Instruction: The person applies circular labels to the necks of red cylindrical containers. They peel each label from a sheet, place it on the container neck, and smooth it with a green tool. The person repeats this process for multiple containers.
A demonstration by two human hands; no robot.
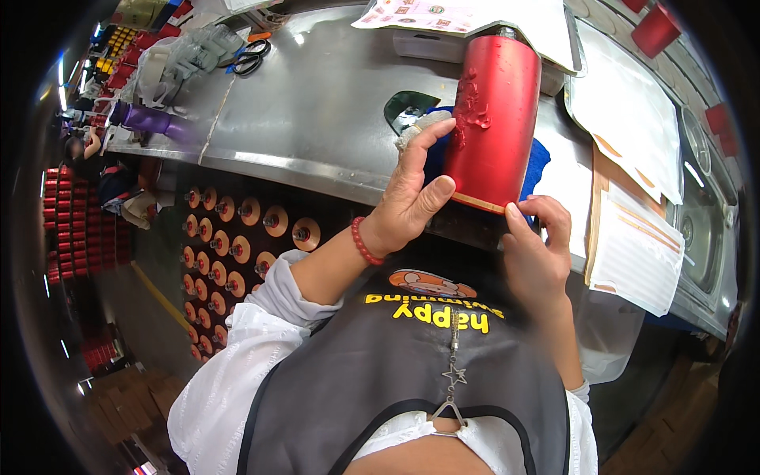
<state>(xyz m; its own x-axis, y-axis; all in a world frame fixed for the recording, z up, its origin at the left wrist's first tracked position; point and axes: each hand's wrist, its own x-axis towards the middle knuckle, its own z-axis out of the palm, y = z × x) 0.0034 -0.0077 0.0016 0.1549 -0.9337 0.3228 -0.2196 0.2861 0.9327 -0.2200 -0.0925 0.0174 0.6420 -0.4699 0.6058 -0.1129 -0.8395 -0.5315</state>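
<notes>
A shiny red cylindrical bottle lies with its base toward me and a clear neck at its far end. Wrinkled, wet-looking red patches mark its upper left side, and a thin gold band rings the near edge. My left hand, a red bead bracelet on its wrist, rests stretched fingers against the bottle's left side, thumb apart. At the near right corner, my right hand has curled fingers, thumb and fingertip pressed at the band. Under the bottle is a blue cloth, with a crumpled pale cloth beside it.
A dark green curved piece sits left of the bottle on the metal table. Black scissors and a purple bottle are farther left. Printed sheets lie right. Racked bottles stand below the table edge.
</notes>
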